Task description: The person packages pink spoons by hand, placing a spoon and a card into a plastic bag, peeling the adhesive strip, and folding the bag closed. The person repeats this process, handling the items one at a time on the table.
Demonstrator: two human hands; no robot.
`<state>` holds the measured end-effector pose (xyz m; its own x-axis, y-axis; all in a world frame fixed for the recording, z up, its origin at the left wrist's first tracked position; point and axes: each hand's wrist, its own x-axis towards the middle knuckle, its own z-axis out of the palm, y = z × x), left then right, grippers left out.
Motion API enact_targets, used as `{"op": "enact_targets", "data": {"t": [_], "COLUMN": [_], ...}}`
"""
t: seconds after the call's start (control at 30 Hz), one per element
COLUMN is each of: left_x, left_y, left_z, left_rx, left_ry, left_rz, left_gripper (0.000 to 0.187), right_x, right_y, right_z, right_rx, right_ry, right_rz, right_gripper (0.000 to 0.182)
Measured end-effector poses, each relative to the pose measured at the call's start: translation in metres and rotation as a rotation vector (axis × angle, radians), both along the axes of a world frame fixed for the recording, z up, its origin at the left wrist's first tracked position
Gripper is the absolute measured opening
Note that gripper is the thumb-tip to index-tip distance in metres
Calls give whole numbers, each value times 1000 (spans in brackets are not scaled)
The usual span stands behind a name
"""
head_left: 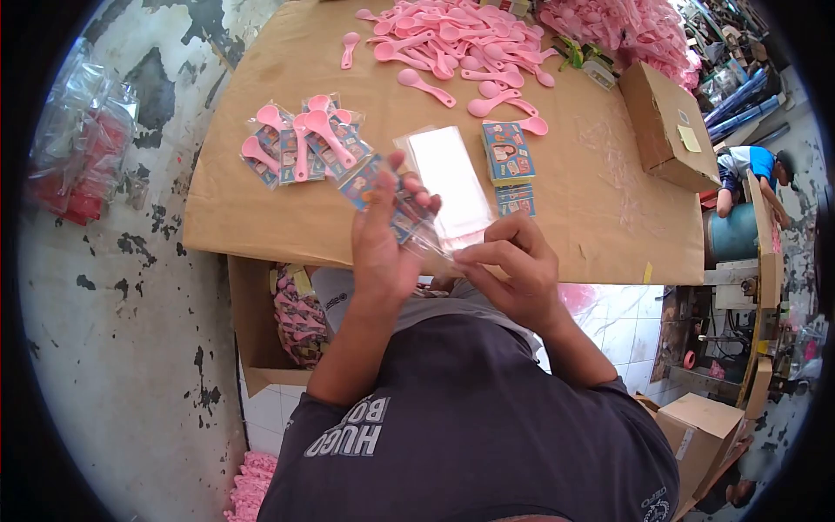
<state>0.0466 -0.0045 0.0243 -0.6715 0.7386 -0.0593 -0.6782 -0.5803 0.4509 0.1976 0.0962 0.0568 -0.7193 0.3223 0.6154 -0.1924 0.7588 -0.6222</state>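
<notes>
My left hand is closed around a blue printed card in a clear plastic bag. Thumb and fingers of my right hand pinch the bag's near end. Beyond my hands lies a stack of clear bags on white backing. To its right sits a stack of blue printed cards. On the left, several bagged cards rest in an overlapping group with pink spoons on them. Whether a spoon is inside the held bag cannot be made out.
Loose pink measuring spoons cover the table's far side, beside a big pink heap. A cardboard box stands at the right edge. Below the table, an open carton holds packed pieces. Another person is at the far right.
</notes>
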Motion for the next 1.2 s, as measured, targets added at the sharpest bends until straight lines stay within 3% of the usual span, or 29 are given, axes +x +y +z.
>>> {"op": "enact_targets", "data": {"t": [0.13, 0.17, 0.2, 0.23, 0.27, 0.3, 0.37, 0.4, 0.47, 0.57, 0.7, 0.8, 0.87, 0.9, 0.97, 1.0, 1.03, 1.1, 1.13, 1.2], "left_x": [-18, -18, -17, -15, -12, -8, -1, 2, 7, 10, 7, 0, -3, -4, -5, -5, -5, -4, -4, -6], "left_y": [-8, -9, -10, -11, -11, -10, -8, -6, -8, -8, -15, -21, -21, -21, -20, -19, -18, -17, -16, -13], "left_z": [-14, -14, -14, -14, -13, -11, -9, -9, -13, -13, -16, -19, -21, -23, -25, -26, -27, -27, -27, -28], "left_rx": [-27, -24, -20, -16, -10, -31, -47, -51, -77, -96, -99, -113, -95, -95, -108, -107, -119, -129, -132, -133], "left_ry": [-45, -43, -23, -1, 4, 6, 17, 38, 78, 127, 167, 164, 177, 171, 192, 189, 180, 171, 174, 176], "left_rz": [66, 61, 58, 53, 47, 42, 29, 16, -12, -24, 2, 49, 114, 113, 123, 117, 113, 97, 86, 69], "left_gripper": [46, 46, 47, 49, 49, 50, 52, 53, 58, 59, 59, 59, 55, 55, 57, 57, 57, 58, 58, 58], "right_x": [24, 28, 39, 33, 23, 16, 5, -3, -23, -43, -47, -36, -26, -20, -5, 3, 10, 25, 32, 46], "right_y": [61, 77, 106, 131, 141, 156, 186, 190, 185, 194, 207, 213, 205, 206, 209, 204, 210, 223, 224, 221], "right_z": [32, 30, 39, 38, 42, 34, 1, 1, -2, -21, -22, -25, -9, -5, 1, 8, 6, -4, -8, -16], "right_rx": [-272, -564, -793, -876, -613, -605, 956, 962, 325, 416, 364, 475, 192, 194, -86, -266, -267, -603, -603, -323], "right_ry": [-165, -95, -237, -190, -355, -347, -322, -316, -319, -431, -597, -429, -442, -448, -275, -234, -236, -168, -166, -344], "right_rz": [359, 436, 497, 583, 67, 62, -686, -690, -184, -121, -133, -172, -324, -324, -363, -357, -365, -300, -311, -501], "right_gripper": [15, 12, 13, 18, 20, 20, 24, 24, 31, 30, 32, 35, 36, 36, 34, 35, 35, 29, 29, 25]}}
